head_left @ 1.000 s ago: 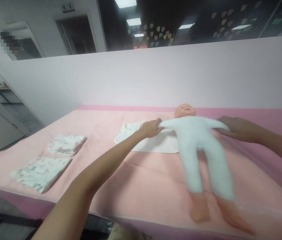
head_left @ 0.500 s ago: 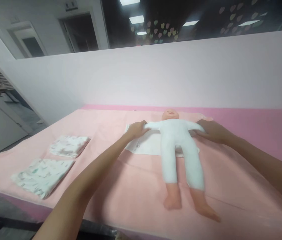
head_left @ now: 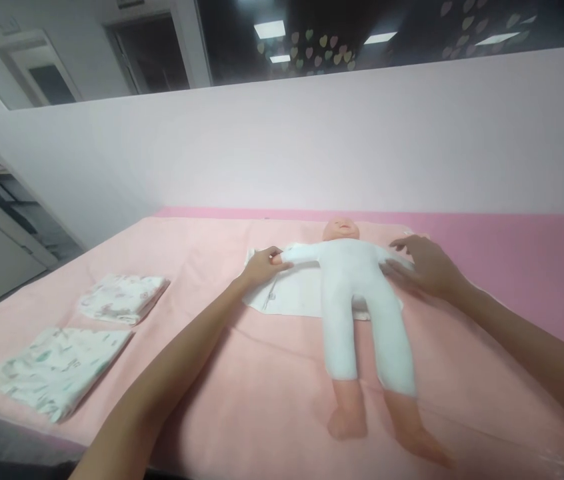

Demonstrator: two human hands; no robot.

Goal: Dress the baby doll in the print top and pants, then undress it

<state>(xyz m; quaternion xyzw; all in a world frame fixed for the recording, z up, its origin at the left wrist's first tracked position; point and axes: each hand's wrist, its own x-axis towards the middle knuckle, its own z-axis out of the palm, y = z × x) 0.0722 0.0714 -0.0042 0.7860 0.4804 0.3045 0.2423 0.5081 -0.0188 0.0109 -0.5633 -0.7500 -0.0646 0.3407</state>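
Note:
A baby doll [head_left: 355, 273] with a white cloth body lies on its back, head toward the wall and bare feet toward me. Beneath its torso and arms a white baby garment [head_left: 289, 293] is spread out. My left hand [head_left: 263, 265] pinches the doll's hand at the end of the arm on the left. Over the doll's other arm is my right hand [head_left: 425, 263], its thumb and fingers apart around the forearm without closing on it. That arm's end is hidden behind my fingers.
Two folded printed cloths lie at the left: one with pinkish print [head_left: 125, 298], one with green print [head_left: 65, 370] nearer the table edge. A pink sheet [head_left: 262, 393] covers the table. Behind it rises a white wall [head_left: 312, 147] with a dark window [head_left: 412, 30] above.
My left hand has slid outward to the end of the doll's arm. My right hand has loosened, its fingers lifting apart. The view has shifted slightly.

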